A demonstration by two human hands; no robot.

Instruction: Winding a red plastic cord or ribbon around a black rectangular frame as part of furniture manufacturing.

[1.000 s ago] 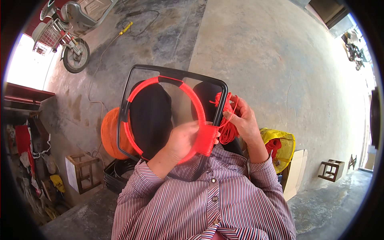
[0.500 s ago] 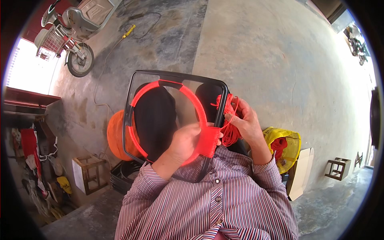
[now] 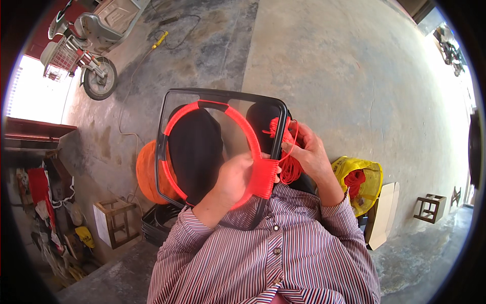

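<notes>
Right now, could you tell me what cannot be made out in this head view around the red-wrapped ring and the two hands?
- Left hand: its fingertips are hidden behind the woven red band.
- Right hand: its palm is turned away; how the red cord runs through its fingers is too fine to tell.
- Black frame: its lower bar is covered by the striped shirt.
- Orange spool: partly hidden behind the frame.

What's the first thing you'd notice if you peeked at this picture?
The bright red ring in the middle jumps out, set inside a black frame on the person's lap. The left hand grips the ring's wrapped part, and the right hand holds a bunch of red cord beside it. A scooter stands at the top left.
</notes>
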